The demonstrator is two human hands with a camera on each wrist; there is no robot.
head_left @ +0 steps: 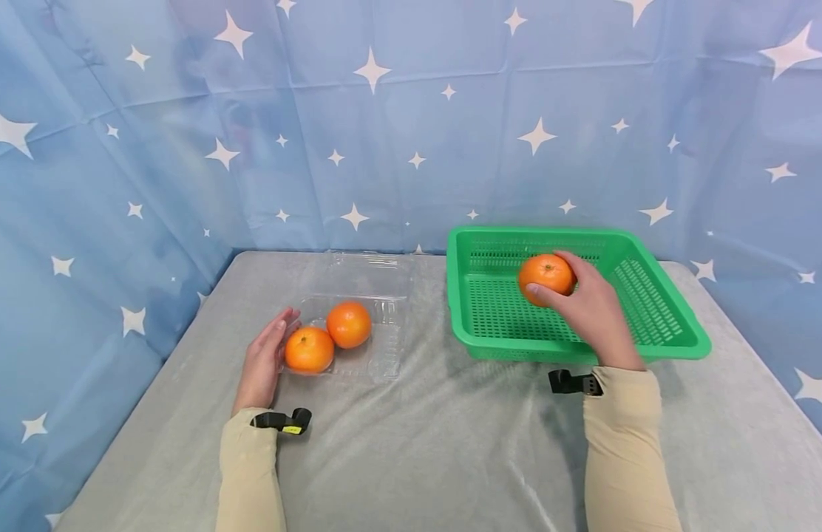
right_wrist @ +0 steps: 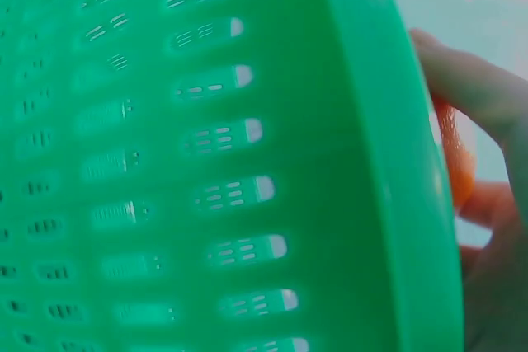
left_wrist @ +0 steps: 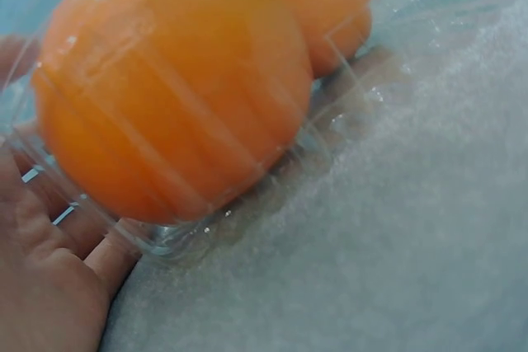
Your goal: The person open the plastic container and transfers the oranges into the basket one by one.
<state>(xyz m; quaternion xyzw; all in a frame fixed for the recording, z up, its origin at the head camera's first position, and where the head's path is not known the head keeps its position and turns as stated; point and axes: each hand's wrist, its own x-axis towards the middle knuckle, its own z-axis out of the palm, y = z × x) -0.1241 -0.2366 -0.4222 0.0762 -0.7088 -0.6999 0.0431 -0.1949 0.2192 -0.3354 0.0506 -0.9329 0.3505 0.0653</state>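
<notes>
My right hand [head_left: 593,314] holds an orange [head_left: 546,279] between thumb and fingers, over the green plastic basket [head_left: 673,352]. From the right wrist, the basket's slotted wall fills most of the view and hides much of that orange [right_wrist: 455,158]. On the left, a clear plastic clamshell box [head_left: 384,355] lies with its lid folded back. Two oranges sit in it, one at the front left [head_left: 309,350] and one behind it to the right [head_left: 349,324]. My left hand [head_left: 263,360] rests along the box's left side with fingers extended, seen through the clear wall in the left wrist view.
A grey cloth [head_left: 437,443] covers the table. Behind it and at both sides hangs a blue curtain [head_left: 384,148] with white stars. The box's clear lid [head_left: 371,275] lies toward the back, left of the basket.
</notes>
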